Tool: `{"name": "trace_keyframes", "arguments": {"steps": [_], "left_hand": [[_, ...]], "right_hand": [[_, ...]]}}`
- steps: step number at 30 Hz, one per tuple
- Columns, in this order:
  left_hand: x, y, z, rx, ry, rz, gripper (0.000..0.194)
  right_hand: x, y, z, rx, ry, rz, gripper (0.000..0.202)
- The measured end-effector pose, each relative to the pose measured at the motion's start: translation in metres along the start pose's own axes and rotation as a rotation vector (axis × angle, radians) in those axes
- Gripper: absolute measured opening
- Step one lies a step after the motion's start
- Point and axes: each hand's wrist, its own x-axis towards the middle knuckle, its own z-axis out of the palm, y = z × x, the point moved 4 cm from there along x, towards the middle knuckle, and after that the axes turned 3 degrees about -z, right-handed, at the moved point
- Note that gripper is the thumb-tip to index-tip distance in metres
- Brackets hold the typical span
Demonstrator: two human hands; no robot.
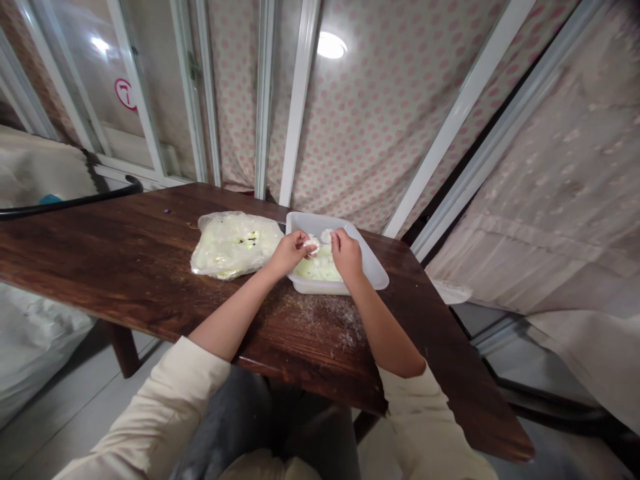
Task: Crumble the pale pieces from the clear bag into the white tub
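Above a white plastic tub point(373, 270), my left hand point(294, 252) pinches a small white crumbly piece point(313, 245). My right hand point(346, 253) is closed on another white piece point(327, 236), just to the right of the first. The two pieces are close together, with a narrow gap between them. Pale yellow-green bits point(317, 268) lie in the tub below my hands. Left of the tub, a clear plastic bag point(220, 247) holds pale yellow-green material, with small dark bits near its middle.
The dark wooden table point(125, 267) has white crumbs point(330, 320) scattered in front of the tub. A small purple item point(167, 211) lies at the back left. Framed glass panels and a dotted curtain point(380, 120) stand behind the table.
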Motion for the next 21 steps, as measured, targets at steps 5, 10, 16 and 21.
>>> {"name": "trace_keyframes", "arguments": {"steps": [5,10,16,21], "left_hand": [[-0.001,0.001,-0.001,0.110,-0.048,0.041,0.018],[-0.003,0.004,-0.004,0.288,-0.042,0.098,0.021],[-0.004,0.004,-0.004,0.325,-0.027,0.103,0.022],[-0.004,0.005,-0.002,0.229,-0.020,0.040,0.021]], "right_hand": [[-0.001,-0.007,0.003,-0.009,-0.091,-0.061,0.028],[-0.004,-0.015,0.004,0.031,-0.146,-0.137,0.027],[-0.002,-0.008,0.003,-0.027,-0.079,-0.023,0.027],[-0.001,0.003,0.006,0.101,-0.095,0.122,0.027]]}}
